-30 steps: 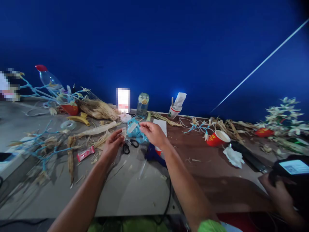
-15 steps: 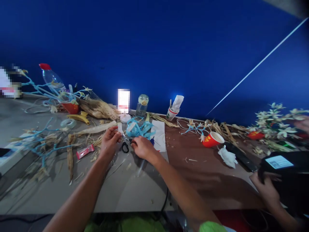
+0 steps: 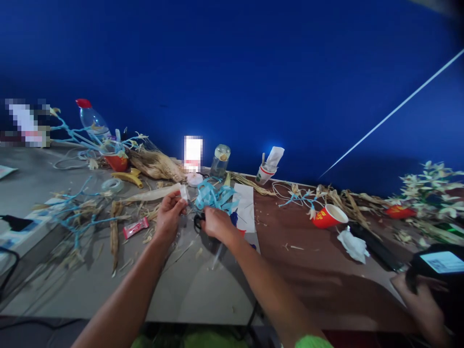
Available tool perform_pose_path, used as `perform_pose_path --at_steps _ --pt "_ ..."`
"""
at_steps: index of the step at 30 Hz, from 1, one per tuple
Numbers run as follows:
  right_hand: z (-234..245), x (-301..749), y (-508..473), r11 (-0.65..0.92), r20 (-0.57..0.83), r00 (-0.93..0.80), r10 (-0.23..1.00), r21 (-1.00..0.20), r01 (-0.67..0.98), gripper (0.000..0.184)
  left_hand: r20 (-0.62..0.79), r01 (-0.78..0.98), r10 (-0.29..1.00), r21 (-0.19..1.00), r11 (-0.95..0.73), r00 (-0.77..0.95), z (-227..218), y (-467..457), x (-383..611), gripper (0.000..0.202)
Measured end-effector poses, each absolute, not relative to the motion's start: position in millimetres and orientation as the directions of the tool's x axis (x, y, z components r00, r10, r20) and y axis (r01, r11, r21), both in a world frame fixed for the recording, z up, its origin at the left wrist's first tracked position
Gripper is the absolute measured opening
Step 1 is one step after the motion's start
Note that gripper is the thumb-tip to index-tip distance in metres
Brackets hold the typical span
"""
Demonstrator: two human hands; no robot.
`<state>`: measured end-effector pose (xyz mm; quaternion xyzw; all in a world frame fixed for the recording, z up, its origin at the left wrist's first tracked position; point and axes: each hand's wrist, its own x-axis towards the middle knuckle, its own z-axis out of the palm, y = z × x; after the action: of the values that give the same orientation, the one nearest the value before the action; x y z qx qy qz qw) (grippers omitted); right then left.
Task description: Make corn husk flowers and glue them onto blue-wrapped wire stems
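Observation:
My left hand is closed, pinching a small white strip held upright above the grey table. My right hand is closed around the black handles of a pair of scissors, close beside the left hand. Just behind both hands lies a tangle of light blue ribbon next to a white sheet of paper. A dark blue tool peeks out behind my right wrist.
Dried husks, blue-wrapped twigs, a tape roll, a pink wrapper, a plastic bottle and a jar litter the left and back. A tipped red cup and crumpled tissue lie right. Another person's hand holds a phone.
My right hand came down from the blue ribbon to the scissors and closed on their handles. My left hand kept the white strip. The view shifted slightly.

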<state>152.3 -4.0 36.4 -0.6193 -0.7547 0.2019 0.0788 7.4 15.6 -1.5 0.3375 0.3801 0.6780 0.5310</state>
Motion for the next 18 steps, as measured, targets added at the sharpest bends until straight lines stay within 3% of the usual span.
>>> perform_pose_path --at_steps 4,6,8,10,12,18 --pt "38 178 4 0.043 -0.143 -0.181 0.973 -0.657 0.752 0.021 -0.019 -0.599 0.984 0.795 -0.094 -0.179 8 12 8 0.032" --pt "39 187 7 -0.070 -0.197 -0.196 0.961 -0.856 0.513 0.022 -0.048 -0.640 0.990 0.767 -0.046 -0.129 11 11 7 0.031" --pt "43 192 6 -0.196 -0.243 -0.296 0.924 -0.964 0.177 0.026 -0.065 -0.660 0.996 0.752 0.004 -0.068 12 10 7 0.032" --pt "49 193 3 -0.285 -0.230 -0.419 0.878 -0.956 -0.073 0.031 -0.073 -0.670 0.997 0.741 0.044 -0.015 12 9 7 0.033" --pt "54 191 0 -0.330 -0.201 -0.500 0.842 -0.926 -0.183 0.037 -0.076 -0.674 0.997 0.736 0.071 0.022 12 9 7 0.034" --pt "55 184 1 -0.303 -0.129 -0.536 0.835 -0.920 -0.251 0.043 -0.088 -0.632 0.993 0.766 0.115 0.074 7 8 8 0.023"
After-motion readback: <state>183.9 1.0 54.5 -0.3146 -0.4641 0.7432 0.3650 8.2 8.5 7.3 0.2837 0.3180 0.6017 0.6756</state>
